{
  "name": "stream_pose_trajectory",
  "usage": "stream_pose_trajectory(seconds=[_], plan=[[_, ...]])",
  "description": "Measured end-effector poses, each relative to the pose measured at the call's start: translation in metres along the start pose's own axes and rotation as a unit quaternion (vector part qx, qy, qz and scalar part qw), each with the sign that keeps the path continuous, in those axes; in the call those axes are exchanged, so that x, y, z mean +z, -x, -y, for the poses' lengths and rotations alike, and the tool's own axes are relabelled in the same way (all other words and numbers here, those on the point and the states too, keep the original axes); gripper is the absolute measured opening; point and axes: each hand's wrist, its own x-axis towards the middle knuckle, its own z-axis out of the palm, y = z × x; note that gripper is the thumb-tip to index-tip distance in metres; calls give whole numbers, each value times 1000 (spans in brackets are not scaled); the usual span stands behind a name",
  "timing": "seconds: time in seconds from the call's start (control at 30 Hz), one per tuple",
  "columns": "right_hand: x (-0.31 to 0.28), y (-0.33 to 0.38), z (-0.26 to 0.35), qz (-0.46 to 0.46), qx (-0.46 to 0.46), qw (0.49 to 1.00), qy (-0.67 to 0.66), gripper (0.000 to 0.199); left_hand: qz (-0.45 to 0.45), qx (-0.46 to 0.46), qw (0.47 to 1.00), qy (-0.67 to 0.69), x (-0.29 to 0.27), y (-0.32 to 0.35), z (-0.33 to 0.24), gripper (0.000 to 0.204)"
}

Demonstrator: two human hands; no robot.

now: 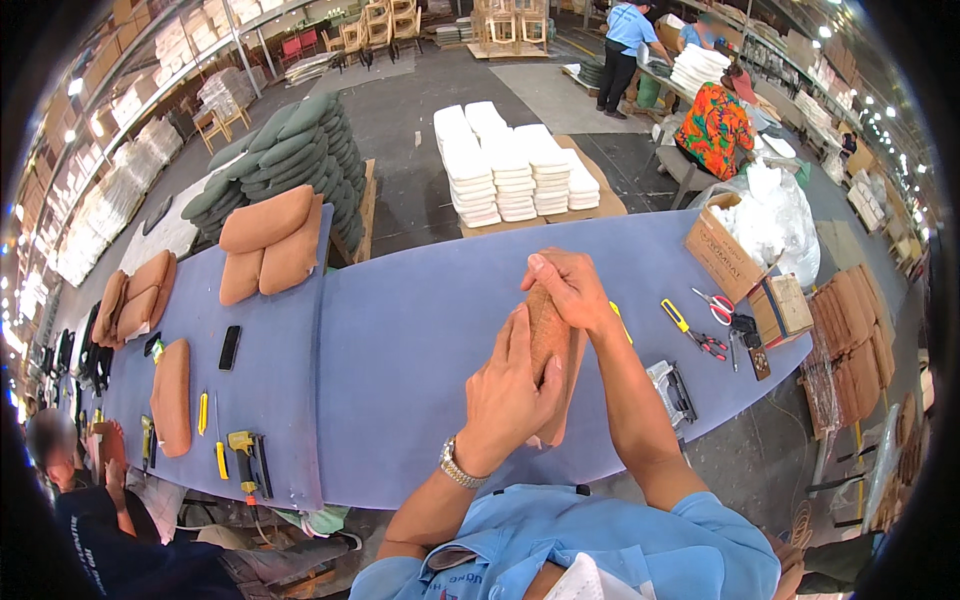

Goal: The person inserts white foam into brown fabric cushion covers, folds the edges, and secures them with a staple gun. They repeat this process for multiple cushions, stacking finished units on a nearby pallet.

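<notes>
1. Standing on its edge over the blue table (pixel 400 340), a brown cushion (pixel 548 345) is held upright between both hands, near the person's chest, probably so its narrow side faces up for handling.
2. The left hand (pixel 510 395) lies flat against the cushion's left face, fingers stretched up along it and pressing rather than closing round it, which steadies the piece from that side.
3. The right hand (pixel 568 288) curls over the cushion's far top end, fingers wrapped on it in a firm hold, so the piece cannot tip away.
4. Just right of the cushion lie a grey stapler-like tool (pixel 672 392), a yellow-handled cutter (pixel 678 318) and red-handled scissors (pixel 712 303), all within the right hand's reach.
5. Far to the left, more brown cushions (pixel 270 240) sit piled on the table, with a yellow power tool (pixel 245 455) near its near edge.
6. Beyond the table stand stacks of white pads (pixel 510 170) on the floor.
</notes>
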Motion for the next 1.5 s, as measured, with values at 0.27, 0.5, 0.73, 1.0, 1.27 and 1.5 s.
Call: stream_pose_trajectory(seconds=[0.27, 0.5, 0.73, 1.0, 1.27, 1.5], plan=[[-5, -8, -11, -39, 29, 999, 6, 51, -75, 43, 992, 96, 18, -3, 9, 68], [-1, -16, -17, -28, 38, 999, 0, 52, -126, 68, 982, 123, 30, -3, 24, 64], [-10, -19, -28, -20, 59, 997, -33, 49, -108, 56, 963, 239, 44, -2, 24, 73], [-46, -28, -62, -53, 76, 988, -123, 47, -14, -14, 912, 409, 84, -8, 18, 88], [-85, -21, -75, -76, 43, 990, -113, 49, 12, 9, 931, 364, 113, 14, 20, 72], [-96, -16, -81, -82, 78, 987, -118, 53, -40, 66, 945, 317, 115, 7, 29, 52]])
